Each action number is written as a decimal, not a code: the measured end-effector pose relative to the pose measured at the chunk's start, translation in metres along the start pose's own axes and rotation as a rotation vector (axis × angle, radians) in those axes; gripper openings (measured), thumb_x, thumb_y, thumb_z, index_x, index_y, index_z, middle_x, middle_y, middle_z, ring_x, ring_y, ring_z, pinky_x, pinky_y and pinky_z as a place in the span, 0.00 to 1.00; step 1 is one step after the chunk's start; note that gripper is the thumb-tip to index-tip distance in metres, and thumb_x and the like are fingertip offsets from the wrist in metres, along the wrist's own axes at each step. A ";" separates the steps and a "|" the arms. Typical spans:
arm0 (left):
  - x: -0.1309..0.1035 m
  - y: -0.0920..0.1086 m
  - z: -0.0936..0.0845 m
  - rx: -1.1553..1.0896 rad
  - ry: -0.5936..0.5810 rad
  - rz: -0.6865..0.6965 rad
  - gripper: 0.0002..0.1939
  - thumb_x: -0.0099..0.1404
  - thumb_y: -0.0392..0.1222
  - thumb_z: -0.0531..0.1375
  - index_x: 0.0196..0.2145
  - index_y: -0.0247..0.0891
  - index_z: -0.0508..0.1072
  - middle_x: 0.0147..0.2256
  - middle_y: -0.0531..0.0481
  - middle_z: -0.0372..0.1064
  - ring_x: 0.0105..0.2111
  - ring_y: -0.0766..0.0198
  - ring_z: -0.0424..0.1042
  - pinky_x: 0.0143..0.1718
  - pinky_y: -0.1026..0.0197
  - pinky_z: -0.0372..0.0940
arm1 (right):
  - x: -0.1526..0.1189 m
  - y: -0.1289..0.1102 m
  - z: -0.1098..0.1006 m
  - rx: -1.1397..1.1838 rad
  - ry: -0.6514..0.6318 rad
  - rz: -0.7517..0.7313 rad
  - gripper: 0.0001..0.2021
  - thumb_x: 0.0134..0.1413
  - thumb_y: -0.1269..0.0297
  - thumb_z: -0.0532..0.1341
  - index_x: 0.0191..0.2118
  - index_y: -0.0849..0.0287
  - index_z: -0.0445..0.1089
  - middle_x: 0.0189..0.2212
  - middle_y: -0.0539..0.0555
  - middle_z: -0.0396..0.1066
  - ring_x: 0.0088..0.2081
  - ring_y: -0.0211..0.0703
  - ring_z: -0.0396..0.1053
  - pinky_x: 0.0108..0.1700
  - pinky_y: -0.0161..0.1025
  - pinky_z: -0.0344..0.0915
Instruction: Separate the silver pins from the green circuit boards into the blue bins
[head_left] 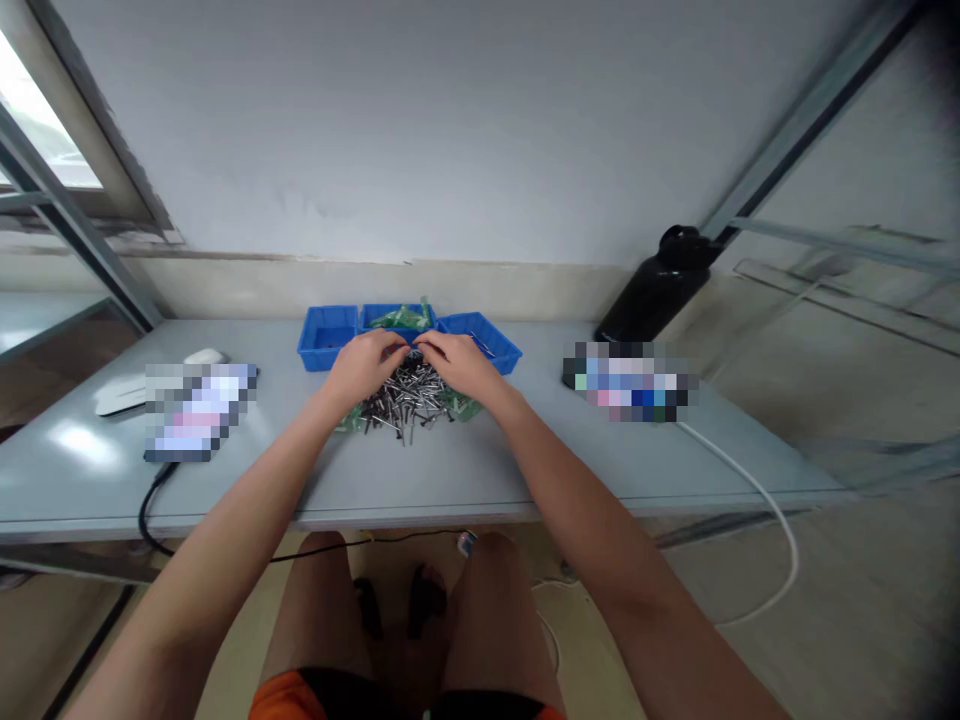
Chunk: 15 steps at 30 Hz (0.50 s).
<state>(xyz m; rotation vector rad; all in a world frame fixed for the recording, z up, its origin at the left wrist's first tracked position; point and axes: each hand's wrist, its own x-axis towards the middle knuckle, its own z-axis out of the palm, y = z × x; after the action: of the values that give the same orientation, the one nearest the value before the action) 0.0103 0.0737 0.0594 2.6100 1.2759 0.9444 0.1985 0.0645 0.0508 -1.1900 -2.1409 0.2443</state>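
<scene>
A loose pile of metal screws (409,400), some silvery and some dark, lies on the grey table. Over its far edge, my left hand (366,362) is closed with thumb and fingertips together. Close beside it, my right hand (459,362) is closed in a similar pinch, the fingertips of both hands almost meeting. Whatever sits between the fingers is too small to make out. Green plastic pieces (463,405) lie at the pile's right side, partly under my right hand, and more show at its left.
Behind the pile stand a left blue bin (319,350), a middle blue bin holding green plastic (403,317), and a right blue bin (504,360) with a few screws. Phones lie left (202,415) and right (630,385), both cabled. A black bottle (652,295) stands back right.
</scene>
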 end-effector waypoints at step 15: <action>0.001 0.000 0.002 -0.019 0.098 0.001 0.10 0.66 0.42 0.56 0.37 0.37 0.77 0.34 0.46 0.74 0.31 0.62 0.70 0.35 0.60 0.63 | 0.000 0.003 0.001 0.005 0.050 -0.018 0.11 0.62 0.63 0.53 0.41 0.57 0.73 0.33 0.53 0.75 0.34 0.41 0.70 0.37 0.37 0.60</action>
<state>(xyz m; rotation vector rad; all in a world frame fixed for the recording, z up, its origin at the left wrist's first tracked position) 0.0121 0.0743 0.0580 2.5792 1.2804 1.0915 0.2001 0.0665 0.0485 -1.1621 -2.1055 0.2097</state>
